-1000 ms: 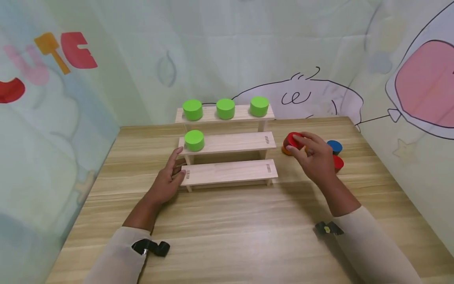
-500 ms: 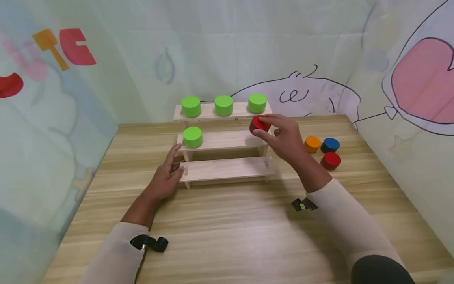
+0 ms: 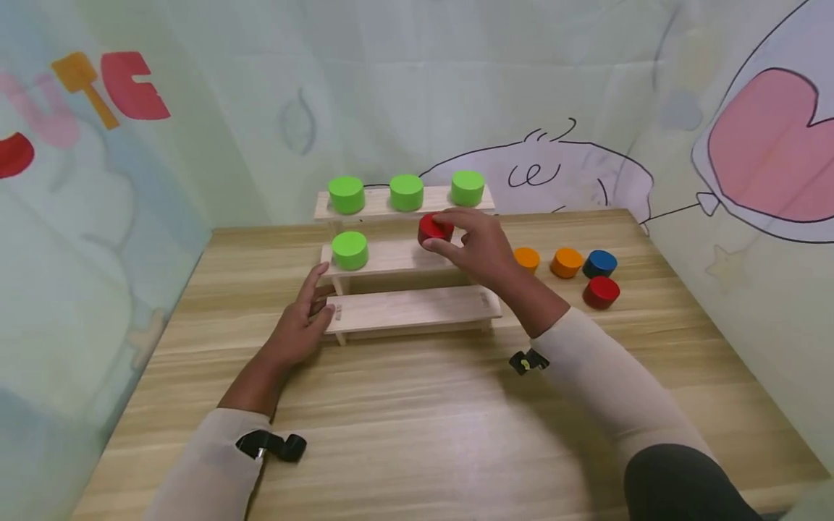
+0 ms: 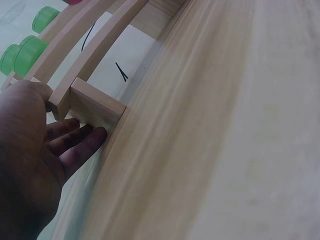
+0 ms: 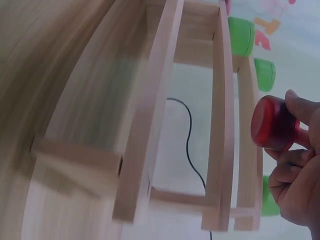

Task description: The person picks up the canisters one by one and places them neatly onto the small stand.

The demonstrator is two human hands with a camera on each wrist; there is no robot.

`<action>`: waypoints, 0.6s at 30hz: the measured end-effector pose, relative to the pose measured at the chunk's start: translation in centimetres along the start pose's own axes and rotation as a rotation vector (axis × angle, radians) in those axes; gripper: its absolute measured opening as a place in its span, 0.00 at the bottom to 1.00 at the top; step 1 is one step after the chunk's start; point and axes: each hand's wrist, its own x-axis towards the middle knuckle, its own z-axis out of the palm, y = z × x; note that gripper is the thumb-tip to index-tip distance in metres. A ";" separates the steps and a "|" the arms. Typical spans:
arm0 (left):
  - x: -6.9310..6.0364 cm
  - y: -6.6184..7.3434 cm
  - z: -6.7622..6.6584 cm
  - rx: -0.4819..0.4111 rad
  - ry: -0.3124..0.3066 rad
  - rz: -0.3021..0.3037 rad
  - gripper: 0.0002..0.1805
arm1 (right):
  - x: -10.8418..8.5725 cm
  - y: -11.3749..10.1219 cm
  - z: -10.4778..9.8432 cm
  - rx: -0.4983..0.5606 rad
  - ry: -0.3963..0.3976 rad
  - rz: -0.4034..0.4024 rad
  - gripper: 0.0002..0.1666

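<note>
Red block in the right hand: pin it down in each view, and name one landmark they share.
Head: red block near the centre, pinched in the right hand.
Left wrist: probably the red sliver cut off at the top edge, left of centre.
Right wrist: red block right of centre, about mid-height.
Shared landmark: green block on the middle shelf, visible in all three.

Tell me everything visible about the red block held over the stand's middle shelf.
The red block is a short, plain cylinder with flat ends and a smooth, slightly glossy, painted-looking surface. Roughly level, it hangs clear above the middle shelf, to the right of its green block. The right grip pinches it between thumb and finger.
</note>
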 end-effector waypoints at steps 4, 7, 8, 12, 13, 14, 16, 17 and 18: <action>0.2 0.0 -0.1 -0.008 -0.009 0.003 0.43 | 0.5 -0.3 1.0 0.110 -0.010 0.037 0.29; 0.2 0.0 -0.1 -0.007 -0.010 -0.004 0.43 | 0.9 -0.5 1.8 0.168 -0.029 0.079 0.28; 0.2 0.0 -0.1 -0.006 -0.010 -0.006 0.43 | 1.0 -0.6 2.1 0.173 -0.035 0.087 0.28; 0.1 0.0 -0.1 -0.011 -0.008 -0.003 0.42 | 1.3 -1.0 3.0 0.163 -0.047 0.103 0.28; 0.1 0.0 0.0 -0.013 -0.009 -0.001 0.42 | 1.3 -1.1 3.1 0.158 -0.048 0.104 0.28; 0.1 0.0 0.0 -0.013 -0.010 0.001 0.42 | 1.3 -1.2 3.2 0.152 -0.051 0.107 0.28; 0.1 0.0 0.0 -0.014 -0.011 0.002 0.42 | 1.3 -1.4 3.4 0.143 -0.057 0.114 0.28; 0.1 0.0 0.0 -0.012 -0.011 0.001 0.42 | 1.3 -1.5 3.5 0.142 -0.060 0.115 0.28; 0.0 0.0 0.0 -0.009 -0.010 0.001 0.42 | 1.3 -1.5 3.5 0.142 -0.062 0.118 0.29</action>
